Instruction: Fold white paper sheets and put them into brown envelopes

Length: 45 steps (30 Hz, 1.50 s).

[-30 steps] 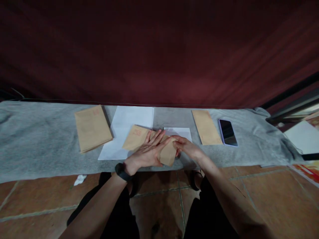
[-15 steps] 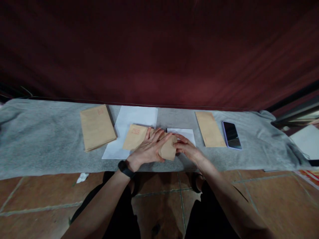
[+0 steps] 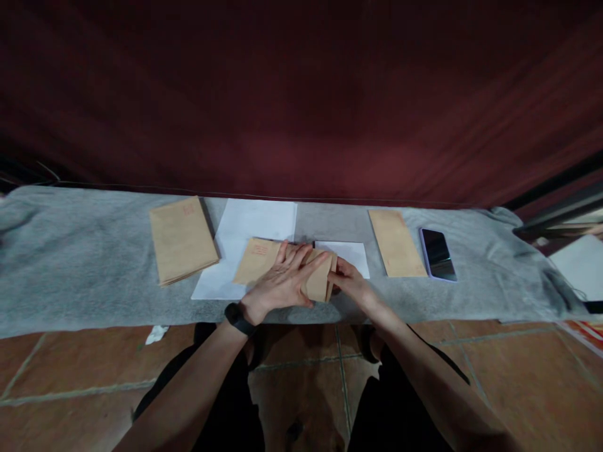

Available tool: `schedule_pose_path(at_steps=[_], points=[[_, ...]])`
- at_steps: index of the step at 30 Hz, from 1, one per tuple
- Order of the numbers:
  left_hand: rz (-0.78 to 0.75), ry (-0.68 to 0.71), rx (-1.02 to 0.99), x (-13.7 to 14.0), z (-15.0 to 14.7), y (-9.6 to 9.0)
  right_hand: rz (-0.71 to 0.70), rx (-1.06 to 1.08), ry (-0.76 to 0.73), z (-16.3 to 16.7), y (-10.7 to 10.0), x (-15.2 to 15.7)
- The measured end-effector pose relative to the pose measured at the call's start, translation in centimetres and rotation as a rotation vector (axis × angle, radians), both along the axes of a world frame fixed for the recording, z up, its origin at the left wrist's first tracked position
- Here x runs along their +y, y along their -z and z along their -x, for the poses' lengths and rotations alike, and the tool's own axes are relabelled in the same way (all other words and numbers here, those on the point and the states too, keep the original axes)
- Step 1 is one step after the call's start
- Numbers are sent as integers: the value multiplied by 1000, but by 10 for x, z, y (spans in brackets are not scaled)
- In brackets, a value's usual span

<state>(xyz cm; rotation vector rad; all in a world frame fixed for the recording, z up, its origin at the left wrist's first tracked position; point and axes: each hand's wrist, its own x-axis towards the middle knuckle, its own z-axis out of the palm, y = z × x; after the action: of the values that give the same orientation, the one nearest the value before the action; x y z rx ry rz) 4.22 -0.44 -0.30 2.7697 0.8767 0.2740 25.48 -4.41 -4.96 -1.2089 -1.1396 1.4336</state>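
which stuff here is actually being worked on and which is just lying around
In hand: brown envelope pressed flat by left hand, its end folded by right hand; white sheet under it.

Lying about: envelope stack, single envelope, phone, small white paper.

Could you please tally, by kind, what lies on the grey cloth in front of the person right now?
Brown envelopes or envelope stacks: 3 (held envelope, left stack, right one)
White paper sheets: 2 (large, small)
Phones: 1
Total: 6
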Motion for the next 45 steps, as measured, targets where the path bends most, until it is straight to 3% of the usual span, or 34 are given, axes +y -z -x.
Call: schedule_pose_path(at_steps=[4, 8, 14, 23, 30, 45], points=[[-12, 14, -2, 1, -1, 1, 50, -69, -101, 0, 2, -4], [-4, 20, 20, 4, 0, 2, -49, -181, -40, -1, 4, -4], [-17, -9, 51, 4, 0, 3, -27, -147, -13, -4, -4, -2], [-21, -18, 28, -1, -4, -9, 78, -92, 58, -1, -16, -4], [-33, 4, 2, -4, -6, -16, 198, -29, 151, -4, -11, -4], [-18, 5, 43, -4, -5, -13, 110, -105, 148, -7, -11, 2]])
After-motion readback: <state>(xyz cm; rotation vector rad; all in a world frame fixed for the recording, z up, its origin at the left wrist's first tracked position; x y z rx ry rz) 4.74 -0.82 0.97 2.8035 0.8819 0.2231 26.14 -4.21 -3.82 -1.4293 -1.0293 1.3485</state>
